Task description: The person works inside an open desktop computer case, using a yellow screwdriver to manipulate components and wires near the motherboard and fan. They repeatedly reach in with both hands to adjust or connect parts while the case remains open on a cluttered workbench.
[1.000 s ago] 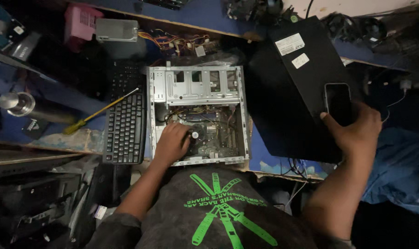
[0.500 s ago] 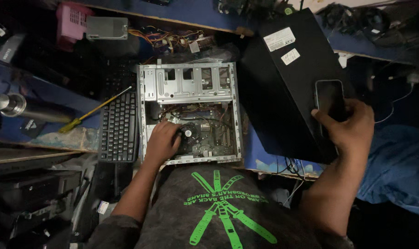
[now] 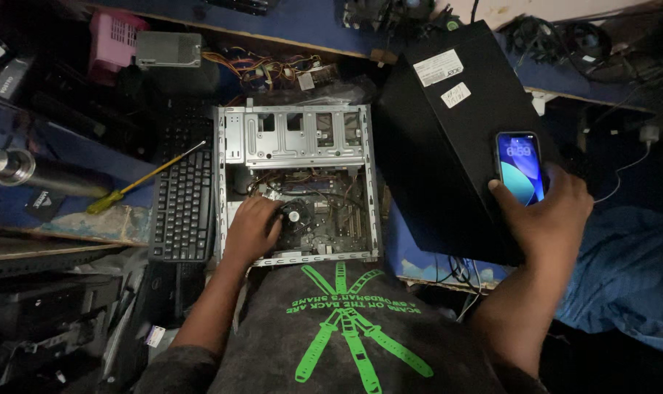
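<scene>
At the frame's centre, the open computer case point(image 3: 295, 182) is showing bare, dull grey sheet metal, punched and slotted. The left hand point(image 3: 252, 230) is resting inside it beside a black plastic fan point(image 3: 293, 217). At right, the right hand point(image 3: 546, 211) is holding a phone point(image 3: 519, 166) whose glass screen is shining glossy. The black side panel point(image 3: 441, 146) beneath is looking smooth and matt, wearing white paper labels. At left, the keyboard point(image 3: 182, 197) is appearing matt black plastic; the screwdriver point(image 3: 141, 179) is showing a translucent yellow plastic handle.

Computer repair workshop (opened computer case point(image 3: 296, 182))
</scene>
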